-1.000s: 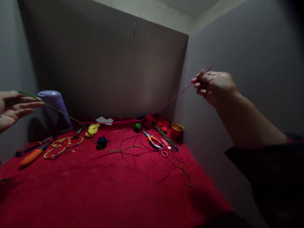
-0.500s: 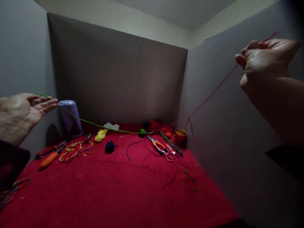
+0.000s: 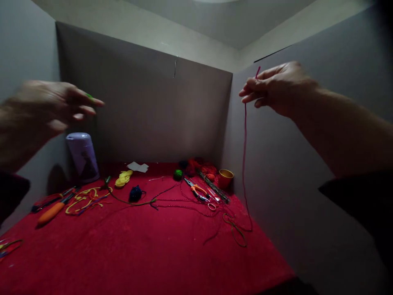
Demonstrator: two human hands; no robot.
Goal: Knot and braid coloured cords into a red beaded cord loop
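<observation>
My right hand (image 3: 273,86), raised at the right, pinches a magenta yarn strand (image 3: 245,155). A short end sticks up above the fingers, while the rest hangs down to the red cloth. My left hand (image 3: 64,102) is up at the left, blurred by motion, with a bit of green yarn (image 3: 89,96) at its fingers. That green strand dips faintly to the cloth and runs to the middle, where it meets the magenta and dark strands. On the cloth behind lie a green yarn ball (image 3: 178,175) and a dark blue yarn ball (image 3: 135,193).
Pliers (image 3: 196,189) lie beside pink-handled scissors (image 3: 211,207) and a gold-rimmed cup (image 3: 226,178). At left stand a purple bottle (image 3: 82,157) and an orange-handled tool (image 3: 50,214). Yellow yarn (image 3: 124,179) and a brown cord loop (image 3: 236,234) rest on the red cloth (image 3: 138,254). Grey panels (image 3: 144,110) enclose it.
My right hand has moved left and lower, so the magenta strand now hangs down. My left hand has risen and turned over; the green strand has slackened from a taut line down onto the cloth.
</observation>
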